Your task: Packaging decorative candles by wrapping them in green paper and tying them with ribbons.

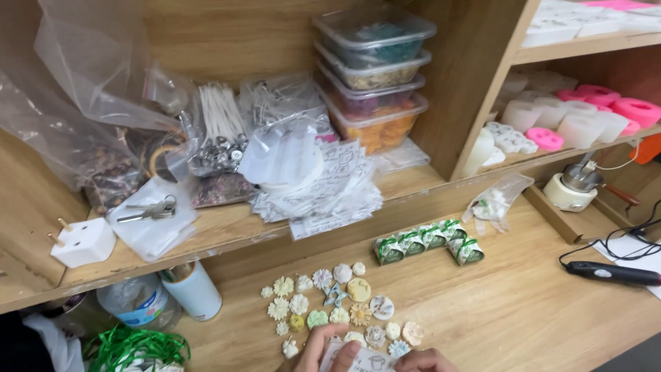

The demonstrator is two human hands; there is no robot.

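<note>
— Wooden all round: what takes up most of the view?

— The desk [523,310] and the long shelf [227,231] above it. On the shelf, large clear plastic bags [89,69] slump at the left, and a stack of four clear lidded tubs [375,72] stands further right. Between them sit a bundle of white wicks [222,117] and a heap of printed paper sachets [330,189].

— And the smaller things up there?

— A white plug adapter [82,242] near the left end, with a bunch of keys [150,210] lying on a plastic bag beside it. The right-hand shelves hold white and pink moulds [585,114].

— What lies on the desk itself?

— A row of small green-and-white wrapped packs [427,242], a black pen-shaped tool [613,273] with its cable at the right, and a spread of little flower and shell shapes [330,303] — pale cream, white, green — just above the hands.

— The hands?

— Both sit at the bottom edge, partly cut off. The left hand [322,348] and the right hand [423,361] hold a small printed card [365,359] between them, fingers closed on its edges, the left thumb pressed on top. The card touches the nearest of the little shapes, or nearly — it is hard to tell.
</note>
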